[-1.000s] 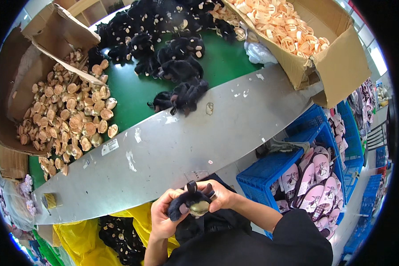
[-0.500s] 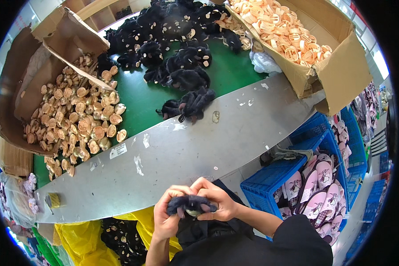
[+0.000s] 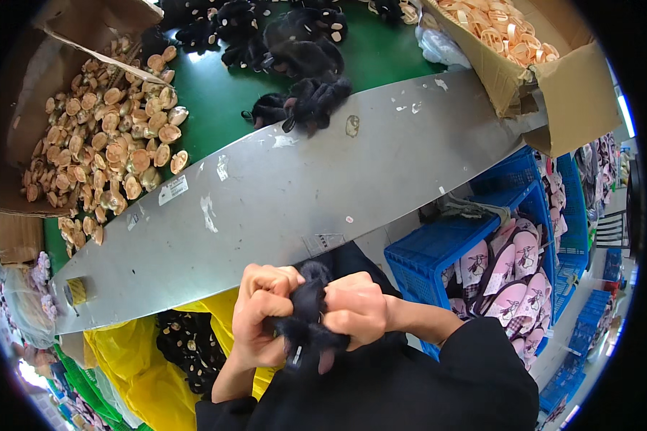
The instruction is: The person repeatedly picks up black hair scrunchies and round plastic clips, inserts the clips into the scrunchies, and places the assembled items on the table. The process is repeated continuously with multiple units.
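Both hands close around one black fuzzy plush piece (image 3: 305, 327) held low, in front of my dark sleeves and below the grey table edge (image 3: 280, 208). My left hand (image 3: 262, 316) grips its left side with curled fingers. My right hand (image 3: 358, 309) clamps its right side as a fist. A small tag and a pinkish bit stick out under the plush. Whatever lies inside the plush is hidden by my fingers.
A pile of black plush pieces (image 3: 302, 79) lies on the green mat (image 3: 216, 93). Tan round pieces (image 3: 115, 144) spill from a cardboard box at left. Another cardboard box (image 3: 525, 65) holds orange-cream pieces. Blue crates (image 3: 496, 251) hold pink slippers. A yellow bag (image 3: 136, 352) sits below.
The tan insert seen in the plush a second ago is now covered. Both hands have closed tighter around the plush, and the view has shifted closer to the table.
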Motion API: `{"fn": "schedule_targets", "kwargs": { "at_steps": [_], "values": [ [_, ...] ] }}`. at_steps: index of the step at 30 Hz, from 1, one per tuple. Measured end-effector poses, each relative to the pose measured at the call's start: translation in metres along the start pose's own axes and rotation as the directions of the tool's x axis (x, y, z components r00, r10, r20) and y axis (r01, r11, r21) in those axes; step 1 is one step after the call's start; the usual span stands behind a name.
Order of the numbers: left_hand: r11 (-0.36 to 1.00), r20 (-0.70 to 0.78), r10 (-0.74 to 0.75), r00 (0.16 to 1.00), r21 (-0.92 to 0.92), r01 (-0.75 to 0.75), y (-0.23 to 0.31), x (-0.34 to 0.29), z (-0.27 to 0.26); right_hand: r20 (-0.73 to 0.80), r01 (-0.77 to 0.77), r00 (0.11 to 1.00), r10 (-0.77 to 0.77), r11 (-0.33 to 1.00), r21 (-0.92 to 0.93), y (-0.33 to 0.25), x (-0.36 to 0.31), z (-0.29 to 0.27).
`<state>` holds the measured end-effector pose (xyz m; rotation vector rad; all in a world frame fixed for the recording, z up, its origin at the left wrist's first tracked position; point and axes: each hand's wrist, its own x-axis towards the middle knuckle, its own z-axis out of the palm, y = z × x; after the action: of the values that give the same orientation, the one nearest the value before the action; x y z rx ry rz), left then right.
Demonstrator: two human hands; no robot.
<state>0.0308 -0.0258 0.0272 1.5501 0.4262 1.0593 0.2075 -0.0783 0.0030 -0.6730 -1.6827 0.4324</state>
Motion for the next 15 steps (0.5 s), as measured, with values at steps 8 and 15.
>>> {"fn": "schedule_targets", "kwargs": {
  "at_steps": [8, 15],
  "values": [
    [0.982, -0.183, 0.015, 0.983, 0.188, 0.019, 0.013, -0.01, 0.013, -0.088, 0.102, 0.99, -0.112, 0.989, -0.108, 0.002, 0.024, -0.007],
    [0.874, -0.362, 0.16, 0.918, 0.485, 0.038, 0.008, -0.013, 0.025, -0.268, 0.022, 0.962, -0.061, 0.989, -0.145, 0.01, 0.026, 0.011]
  ]
}}
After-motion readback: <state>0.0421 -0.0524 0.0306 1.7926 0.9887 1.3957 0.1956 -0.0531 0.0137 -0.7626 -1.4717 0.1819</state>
